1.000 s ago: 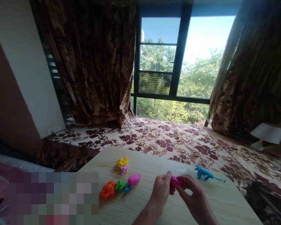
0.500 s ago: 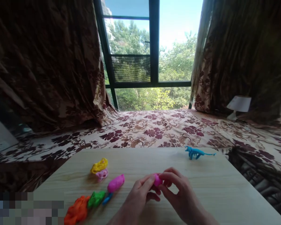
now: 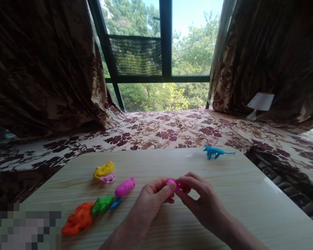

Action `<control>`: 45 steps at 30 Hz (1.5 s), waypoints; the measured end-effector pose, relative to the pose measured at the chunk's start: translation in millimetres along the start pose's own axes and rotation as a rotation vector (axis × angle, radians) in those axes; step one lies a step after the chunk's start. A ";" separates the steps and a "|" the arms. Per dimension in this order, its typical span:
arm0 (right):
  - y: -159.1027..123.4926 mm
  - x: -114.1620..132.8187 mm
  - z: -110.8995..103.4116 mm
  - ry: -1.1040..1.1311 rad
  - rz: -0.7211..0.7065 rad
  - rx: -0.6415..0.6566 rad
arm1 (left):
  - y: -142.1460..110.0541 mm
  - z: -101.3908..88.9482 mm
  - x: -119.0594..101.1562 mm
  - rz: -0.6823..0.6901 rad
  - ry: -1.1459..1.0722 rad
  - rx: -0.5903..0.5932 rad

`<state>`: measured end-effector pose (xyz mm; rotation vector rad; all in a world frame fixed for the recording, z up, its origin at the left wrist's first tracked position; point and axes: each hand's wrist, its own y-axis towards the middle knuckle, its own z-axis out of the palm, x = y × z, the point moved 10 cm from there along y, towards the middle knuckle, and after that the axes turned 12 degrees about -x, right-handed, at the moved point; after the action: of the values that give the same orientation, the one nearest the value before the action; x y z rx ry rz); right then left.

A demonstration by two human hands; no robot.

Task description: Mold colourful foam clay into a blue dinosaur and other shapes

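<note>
A small lump of pink modelling clay [image 3: 172,184] is between my two hands, above the middle of the wooden table [image 3: 198,222]. My left hand [image 3: 156,192] pinches it from the left, thumb on top. From the right, the fingertips of my right hand [image 3: 195,191] grip its other side; part of the lump is hidden by fingers. Left of my hands lies a larger pink clay roll [image 3: 125,187], with a small blue clay piece [image 3: 115,203] below it. Green clay [image 3: 102,205] and an orange clay lump [image 3: 79,219] lie further left.
Yellow clay [image 3: 103,170] and pale pink clay [image 3: 107,179] sit at the table's left side. A blue four-legged clay figure [image 3: 214,151] with a long tail stands near the far right edge. Beyond are floral cloth [image 3: 169,135], a white lamp [image 3: 261,101] and a window.
The view has tilted down and shifted a little, so everything appears higher. Both hands keep hold of the pink lump, and the left thumb now lies further over it.
</note>
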<state>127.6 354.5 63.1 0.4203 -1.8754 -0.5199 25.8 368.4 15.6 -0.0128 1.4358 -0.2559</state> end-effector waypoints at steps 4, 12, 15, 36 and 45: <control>-2.0 -1.2 1.9 -0.011 0.000 0.017 | 2.2 -6.8 1.2 0.051 0.062 -0.088; -3.4 1.7 1.1 -0.064 -0.060 0.052 | 1.8 -3.8 23.7 -0.064 -0.034 -0.081; -2.1 0.3 -3.1 -0.112 -0.079 0.003 | 0.3 -0.4 21.6 -0.091 -0.017 -0.075; -7.3 3.5 6.4 -0.061 -0.084 0.094 | -1.5 -1.1 13.4 -0.039 0.126 -0.028; -7.9 4.1 6.9 -0.108 -0.071 0.125 | -8.5 11.0 6.8 -0.082 -0.123 0.085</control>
<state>120.0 346.8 60.0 0.5528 -2.0099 -0.4827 35.9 357.3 11.9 -0.0176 1.3029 -0.3776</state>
